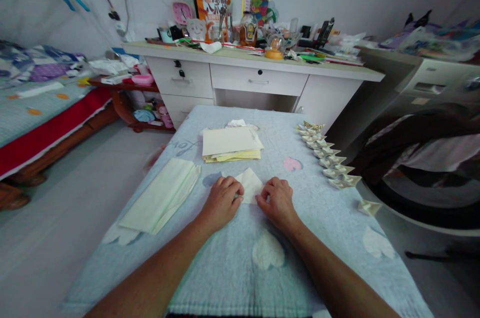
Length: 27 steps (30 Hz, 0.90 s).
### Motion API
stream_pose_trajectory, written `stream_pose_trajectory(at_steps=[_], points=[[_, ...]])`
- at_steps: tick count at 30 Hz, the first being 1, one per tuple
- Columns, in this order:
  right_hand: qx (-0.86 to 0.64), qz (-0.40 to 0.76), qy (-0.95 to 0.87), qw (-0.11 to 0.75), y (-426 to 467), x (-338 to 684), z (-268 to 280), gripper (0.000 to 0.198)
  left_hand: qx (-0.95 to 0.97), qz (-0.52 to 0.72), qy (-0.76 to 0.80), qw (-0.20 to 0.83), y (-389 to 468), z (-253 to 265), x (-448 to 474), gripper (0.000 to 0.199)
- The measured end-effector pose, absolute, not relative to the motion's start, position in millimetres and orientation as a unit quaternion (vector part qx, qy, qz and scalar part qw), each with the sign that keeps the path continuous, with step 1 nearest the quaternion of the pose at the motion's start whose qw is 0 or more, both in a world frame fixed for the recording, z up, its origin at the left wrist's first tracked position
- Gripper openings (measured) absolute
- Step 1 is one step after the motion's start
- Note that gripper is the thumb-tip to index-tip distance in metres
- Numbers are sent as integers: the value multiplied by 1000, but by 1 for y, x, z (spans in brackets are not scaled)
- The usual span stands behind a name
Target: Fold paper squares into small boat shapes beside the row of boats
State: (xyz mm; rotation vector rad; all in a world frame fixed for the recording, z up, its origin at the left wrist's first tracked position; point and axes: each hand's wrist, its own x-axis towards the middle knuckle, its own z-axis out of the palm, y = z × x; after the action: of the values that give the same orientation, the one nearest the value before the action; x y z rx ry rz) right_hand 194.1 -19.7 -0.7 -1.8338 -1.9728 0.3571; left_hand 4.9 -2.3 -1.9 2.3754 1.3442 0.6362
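A small piece of pale cream paper [250, 184] lies on the table between the hands, near the middle of the cloth. It looks plain and matte, folded flat, with 1 blunt peak pointing away from the person and a fairly straight near edge; its side corners are hidden by the fingers. The left hand [223, 202] is curled narrow, thumb and fingertips drawn together on the paper's left side. The right hand [279, 204] is bent likewise, thumb and fingers holding the right side. Just beyond the paper sits a stack of sheets [229, 140], cream on top with yellow showing below. To the left, a pile of pale green folded sheets [161, 195] lies aslant. Along the right side runs a slanting row of folded paper boats [332, 160], the farthest patterned in yellow and dark tones, and 1 more boat [369, 207] stands apart, nearer the person. Under everything spreads a light blue cloth [221, 268] with pale hearts. Farther out are a white desk [258, 80] crowded with objects, a washing machine [431, 78] at right and a bed [33, 103] at left.
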Motion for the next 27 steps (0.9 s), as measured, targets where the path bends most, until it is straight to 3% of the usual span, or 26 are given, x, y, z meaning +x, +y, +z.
stream_pose_trajectory(at_steps=[22, 27], points=[[-666, 110, -712, 192, -20, 192, 1, 20, 827, 229, 481, 180, -2, -2, 7, 5], [-670, 99, -711, 189, -20, 192, 0, 19, 830, 233, 467, 196, -1, -4, 7, 25]])
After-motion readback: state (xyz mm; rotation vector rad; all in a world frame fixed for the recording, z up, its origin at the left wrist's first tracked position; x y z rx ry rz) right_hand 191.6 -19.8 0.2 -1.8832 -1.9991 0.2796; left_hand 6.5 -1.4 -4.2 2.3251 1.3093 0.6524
